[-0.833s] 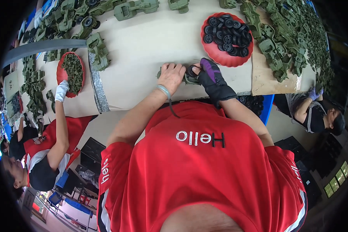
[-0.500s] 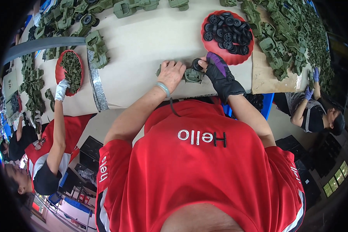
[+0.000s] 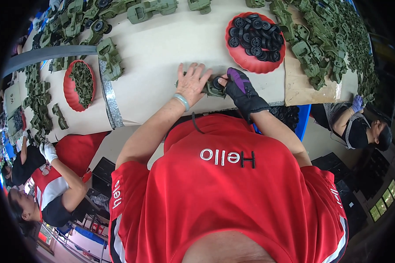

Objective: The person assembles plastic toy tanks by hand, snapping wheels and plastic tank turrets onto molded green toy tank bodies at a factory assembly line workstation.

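Bare and with a pale bracelet at the wrist, my left hand (image 3: 192,83) lies spread over a green plastic toy vehicle body (image 3: 213,93), resting on it. Parts of the body show on both sides of the hand. My right hand (image 3: 243,90), in a black and purple fingerless glove, pinches a small black toy wheel (image 3: 217,82) against the right part of the body. Whether the wheel sits on an axle there cannot be made out. Beyond my right hand stands a red scalloped dish (image 3: 253,65) holding many black wheels (image 3: 256,41).
Green vehicle bodies (image 3: 309,59) are heaped on cardboard at right, with others (image 3: 151,9) along the far side. At left, a red dish (image 3: 68,93) holds small green parts, near a grey curved bar (image 3: 52,53). Co-workers sit left (image 3: 52,184) and right (image 3: 355,127).
My right hand has brought the wheel left and down onto the toy body. The fingers of my left hand have spread out. The left co-worker's gloved hand has left the dish.
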`<move>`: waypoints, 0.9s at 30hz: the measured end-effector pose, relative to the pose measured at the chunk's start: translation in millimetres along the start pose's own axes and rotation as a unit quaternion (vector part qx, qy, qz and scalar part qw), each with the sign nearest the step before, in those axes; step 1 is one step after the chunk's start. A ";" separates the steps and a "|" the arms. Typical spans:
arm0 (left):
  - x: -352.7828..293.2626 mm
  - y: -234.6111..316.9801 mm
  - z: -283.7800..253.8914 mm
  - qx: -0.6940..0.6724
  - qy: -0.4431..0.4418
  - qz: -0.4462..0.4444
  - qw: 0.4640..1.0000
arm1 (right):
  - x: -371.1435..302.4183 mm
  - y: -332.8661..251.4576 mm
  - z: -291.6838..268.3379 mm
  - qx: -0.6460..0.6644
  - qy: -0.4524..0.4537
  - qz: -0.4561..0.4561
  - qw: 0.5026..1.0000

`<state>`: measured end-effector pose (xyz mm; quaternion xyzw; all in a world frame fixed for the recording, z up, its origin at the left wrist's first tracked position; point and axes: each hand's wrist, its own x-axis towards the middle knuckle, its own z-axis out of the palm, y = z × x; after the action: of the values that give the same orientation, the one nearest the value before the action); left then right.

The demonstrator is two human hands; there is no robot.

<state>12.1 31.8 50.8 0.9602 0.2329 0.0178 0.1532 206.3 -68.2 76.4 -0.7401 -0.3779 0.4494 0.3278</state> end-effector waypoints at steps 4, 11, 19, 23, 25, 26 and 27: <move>-14.6 -14.0 -1.7 -0.024 -0.050 -0.076 0.996 | -15.4 0.6 8.1 -0.073 -0.012 0.000 0.997; -19.8 -23.2 7.4 -0.039 -0.064 -0.051 0.996 | 18.2 -25.7 1.2 -0.181 0.062 -0.176 0.966; -19.1 -22.2 12.7 -0.035 -0.030 -0.019 0.999 | 33.7 -25.2 41.8 -0.312 -0.017 -0.237 0.920; -21.1 -22.8 14.9 -0.028 -0.026 -0.022 0.999 | 26.5 -47.7 26.6 -0.314 -0.054 -0.265 0.910; -22.9 -24.6 18.7 -0.026 -0.028 -0.018 0.999 | 21.9 -48.6 24.7 -0.297 -0.019 -0.225 0.928; -22.1 -25.4 20.9 -0.027 -0.023 -0.014 0.999 | 23.7 -39.7 30.4 -0.256 -0.016 -0.151 0.955; -21.3 -28.1 22.8 -0.029 -0.026 -0.008 0.999 | 26.6 -32.8 34.2 -0.212 -0.012 -0.075 0.974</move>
<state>-16.9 39.4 21.3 0.9535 0.2363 -0.0012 0.1872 174.7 -24.1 79.3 -0.7566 -0.5234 0.3419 0.1913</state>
